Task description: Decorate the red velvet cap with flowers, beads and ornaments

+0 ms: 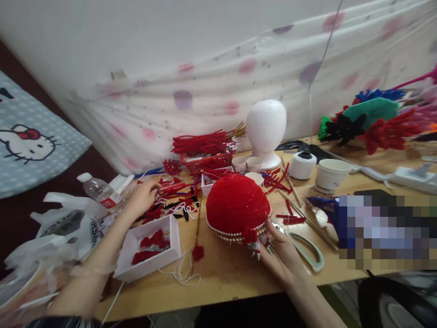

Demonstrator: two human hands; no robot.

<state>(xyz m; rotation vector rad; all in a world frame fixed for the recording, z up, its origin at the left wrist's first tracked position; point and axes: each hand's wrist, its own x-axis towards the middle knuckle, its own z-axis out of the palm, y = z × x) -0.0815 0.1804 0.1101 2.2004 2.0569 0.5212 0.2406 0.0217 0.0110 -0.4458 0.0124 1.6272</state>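
Observation:
My right hand [278,253] grips a red domed cap [237,205] by its lower right rim, holding it tilted above the table's front. White pearl strings run round the cap's edge, and a red flower with beaded tassels [254,243] hangs there. My left hand [145,198] is over the pile of red and black trimmings [180,196] on the left, its fingers curled together; whatever is between them is hidden. Close below that hand stands a white box [146,264] with red flower pieces [152,246] and silvery beads inside.
A white foam head [266,127] stands at the back beside a red basket [206,164] of red stems. Scissors [309,253], a white cup [331,175] and a thread cone [302,165] lie rightward. A plastic bottle [100,193] and plastic bags [64,218] crowd the left.

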